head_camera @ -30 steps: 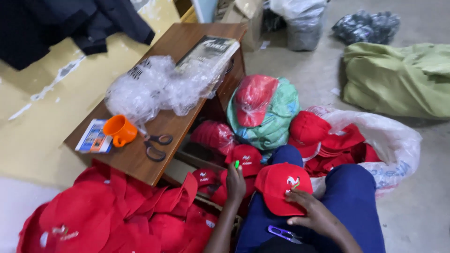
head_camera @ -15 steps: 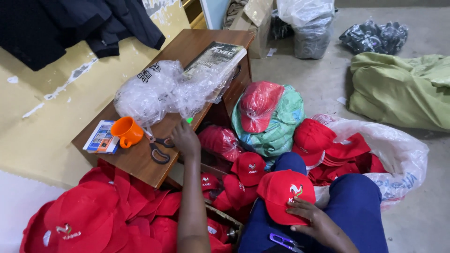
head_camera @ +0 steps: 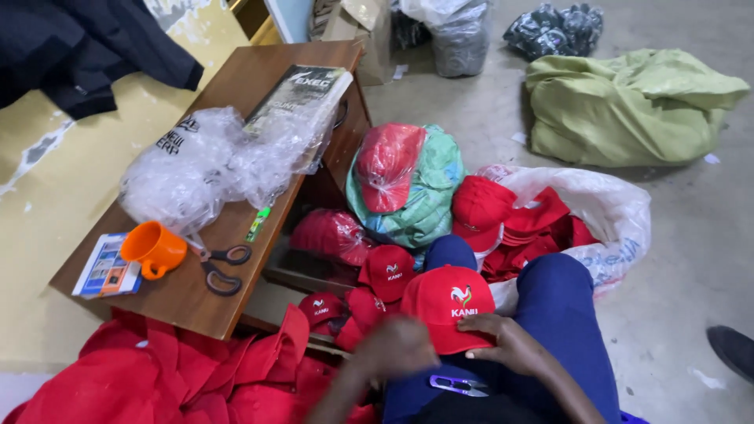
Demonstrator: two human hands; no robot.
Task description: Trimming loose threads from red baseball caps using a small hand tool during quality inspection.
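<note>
A red cap (head_camera: 454, 305) with a white and red emblem lies on my lap. My right hand (head_camera: 503, 344) rests on its brim and holds it against my blue trousers. My left hand (head_camera: 397, 349) is blurred with motion just left of the cap, low over my lap; I cannot make out whether anything is in it. Small purple thread snips (head_camera: 459, 385) lie on my lap below both hands. Black-handled scissors (head_camera: 222, 265) and a green marker (head_camera: 258, 224) lie on the wooden table (head_camera: 181, 302) to the left.
An orange mug (head_camera: 153, 249), a booklet (head_camera: 106, 267) and crumpled clear plastic (head_camera: 204, 161) sit on the table. Red caps fill a white sack (head_camera: 613, 208) at right and red cloth piles up at lower left. A green bundle (head_camera: 628, 102) lies on the floor.
My left hand reached up to the table by the scissors, then came back down to my lap beside the cap. My right hand stayed on the cap.
</note>
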